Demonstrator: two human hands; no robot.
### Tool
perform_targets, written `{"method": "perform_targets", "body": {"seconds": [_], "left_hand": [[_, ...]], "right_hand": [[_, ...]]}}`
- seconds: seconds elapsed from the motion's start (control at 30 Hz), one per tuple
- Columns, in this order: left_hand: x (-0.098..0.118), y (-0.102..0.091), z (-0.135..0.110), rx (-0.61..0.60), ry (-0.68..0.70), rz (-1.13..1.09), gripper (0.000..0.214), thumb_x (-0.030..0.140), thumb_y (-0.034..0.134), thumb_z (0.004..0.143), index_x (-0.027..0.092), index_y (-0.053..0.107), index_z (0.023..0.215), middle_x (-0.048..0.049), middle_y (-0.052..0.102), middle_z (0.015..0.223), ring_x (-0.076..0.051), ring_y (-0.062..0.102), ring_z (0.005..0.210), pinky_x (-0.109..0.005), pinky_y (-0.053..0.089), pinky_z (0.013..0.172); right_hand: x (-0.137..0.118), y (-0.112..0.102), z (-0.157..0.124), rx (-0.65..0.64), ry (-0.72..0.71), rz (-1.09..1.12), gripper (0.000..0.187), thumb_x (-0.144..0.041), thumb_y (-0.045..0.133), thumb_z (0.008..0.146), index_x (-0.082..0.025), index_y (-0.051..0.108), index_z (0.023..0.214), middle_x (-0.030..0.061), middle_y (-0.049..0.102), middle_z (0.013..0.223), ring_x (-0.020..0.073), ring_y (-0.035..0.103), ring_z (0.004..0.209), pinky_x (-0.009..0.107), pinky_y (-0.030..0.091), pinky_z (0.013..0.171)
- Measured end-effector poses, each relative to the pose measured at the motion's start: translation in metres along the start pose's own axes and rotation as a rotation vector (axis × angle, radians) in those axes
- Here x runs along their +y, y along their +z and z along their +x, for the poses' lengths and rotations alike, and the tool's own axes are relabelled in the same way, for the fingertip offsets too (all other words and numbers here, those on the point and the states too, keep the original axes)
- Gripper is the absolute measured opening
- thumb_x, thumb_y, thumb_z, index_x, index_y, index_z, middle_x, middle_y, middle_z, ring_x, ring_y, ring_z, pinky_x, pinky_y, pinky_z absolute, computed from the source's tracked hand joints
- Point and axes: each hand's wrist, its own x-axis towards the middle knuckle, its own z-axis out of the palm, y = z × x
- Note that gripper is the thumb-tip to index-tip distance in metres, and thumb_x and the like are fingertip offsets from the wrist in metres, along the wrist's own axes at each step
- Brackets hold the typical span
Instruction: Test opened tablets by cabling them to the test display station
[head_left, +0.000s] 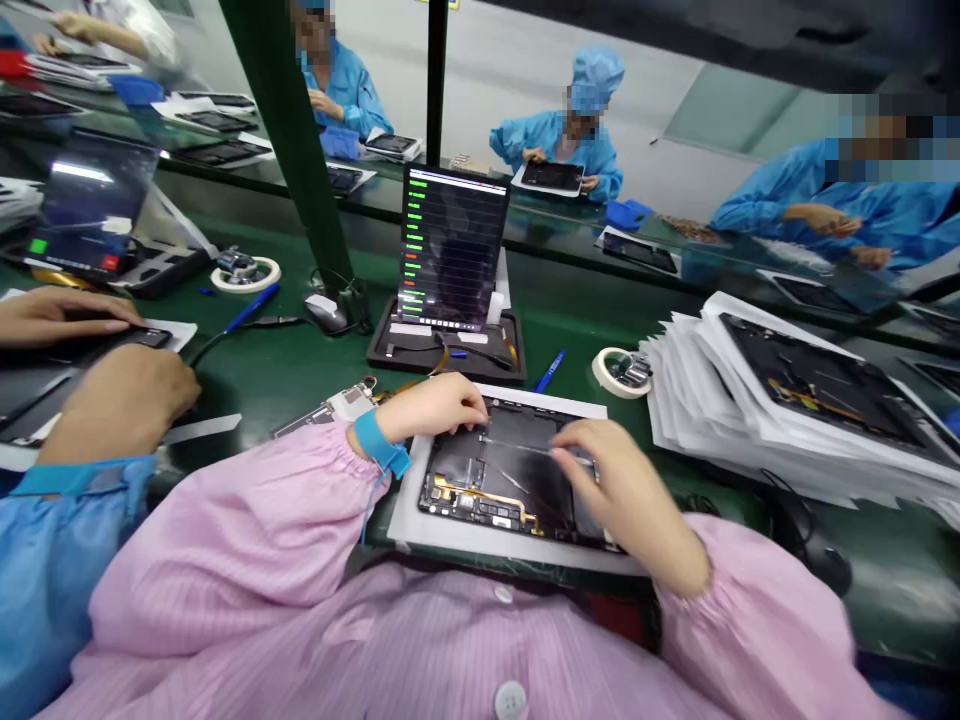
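Observation:
An opened tablet point(499, 480) with bare black insides and gold flex cables lies on a white foam sheet point(420, 520) in front of me. My left hand point(439, 402) rests at its top left edge, fingers curled down onto the black surface. My right hand point(619, 485) lies over its right half, fingertips pinched on a thin clear strip point(525, 447) that stretches across the tablet between both hands. A blue wrist strap point(379, 445) circles my left wrist.
An upright tablet point(452, 245) showing green lines stands on a black fixture point(442, 350) behind. A stack of white sheets with another opened tablet point(810, 385) lies right. Tape rolls point(621, 372), pens and a mouse point(325, 312) lie about. A co-worker's hands point(112, 400) are at left; others sit opposite.

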Motion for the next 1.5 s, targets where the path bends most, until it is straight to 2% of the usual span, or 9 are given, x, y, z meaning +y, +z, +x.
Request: {"method": "perform_targets", "body": {"seconds": [0.07,0.1,0.2,0.3,0.43,0.57,0.7,1.5], "left_hand": [[-0.004,0.002,0.002,-0.024,-0.032,0.016,0.015,0.02,0.058,0.068,0.014,0.072,0.072,-0.0023,0.066,0.061,-0.009,0.052,0.042,-0.018,0.037,0.039],[-0.005,0.003,0.002,-0.036,-0.048,0.019,0.017,0.019,0.057,0.068,0.014,0.073,0.073,-0.0025,0.066,0.061,-0.01,0.054,0.043,-0.018,0.038,0.04],[-0.004,0.003,0.002,-0.065,-0.096,0.023,0.02,0.017,0.054,0.068,0.015,0.073,0.076,-0.0022,0.065,0.056,-0.012,0.057,0.046,-0.019,0.042,0.041],[-0.002,0.005,0.002,-0.071,-0.179,0.001,0.02,0.013,0.053,0.066,0.014,0.07,0.076,-0.001,0.062,0.052,-0.013,0.058,0.048,-0.02,0.045,0.043],[0.001,0.008,0.003,-0.06,-0.239,0.039,0.019,0.013,0.053,0.065,0.013,0.069,0.075,-0.0011,0.062,0.054,-0.013,0.059,0.049,-0.019,0.044,0.043],[0.003,0.007,0.002,-0.068,-0.185,0.146,0.02,0.014,0.054,0.062,0.014,0.071,0.072,-0.0018,0.065,0.058,-0.012,0.057,0.048,-0.019,0.041,0.046],[0.002,0.007,0.003,-0.059,-0.118,0.23,0.021,0.016,0.055,0.061,0.015,0.073,0.072,-0.0022,0.069,0.066,-0.012,0.057,0.057,-0.02,0.04,0.052],[0.007,0.009,0.0,-0.094,-0.127,0.258,0.021,0.017,0.055,0.063,0.015,0.073,0.072,-0.0011,0.069,0.066,-0.012,0.055,0.056,-0.02,0.036,0.051]], "right_hand": [[-0.008,0.022,0.026,-0.159,-0.085,0.109,0.007,-0.018,0.053,0.089,-0.022,0.057,0.086,0.0047,0.06,0.089,0.0229,0.053,0.09,0.037,0.042,0.081],[-0.009,0.034,0.037,-0.194,-0.098,0.14,0.006,-0.016,0.057,0.087,-0.021,0.057,0.085,0.0041,0.059,0.088,0.0222,0.052,0.089,0.036,0.042,0.081],[-0.004,0.064,0.053,-0.189,-0.067,0.192,0.013,-0.014,0.068,0.079,-0.019,0.056,0.081,0.0026,0.057,0.084,0.0206,0.051,0.085,0.034,0.041,0.078],[0.004,0.076,0.054,-0.144,-0.029,0.231,0.013,-0.014,0.068,0.078,-0.019,0.056,0.081,0.001,0.056,0.081,0.0187,0.051,0.08,0.032,0.04,0.075],[0.006,0.074,0.052,-0.136,-0.021,0.226,0.01,-0.015,0.066,0.08,-0.019,0.057,0.079,0.0005,0.056,0.079,0.0182,0.051,0.078,0.032,0.039,0.074],[0.005,0.072,0.052,-0.156,-0.021,0.252,0.01,-0.014,0.064,0.08,-0.019,0.057,0.076,-0.0002,0.055,0.076,0.0174,0.05,0.075,0.031,0.038,0.072],[0.005,0.072,0.05,-0.143,-0.028,0.257,0.009,-0.014,0.063,0.081,-0.02,0.057,0.077,-0.0003,0.056,0.076,0.0171,0.05,0.075,0.031,0.038,0.072],[0.006,0.075,0.049,-0.129,-0.024,0.249,0.011,-0.012,0.063,0.08,-0.021,0.056,0.076,-0.0007,0.055,0.077,0.0175,0.05,0.077,0.03,0.037,0.072]]}}
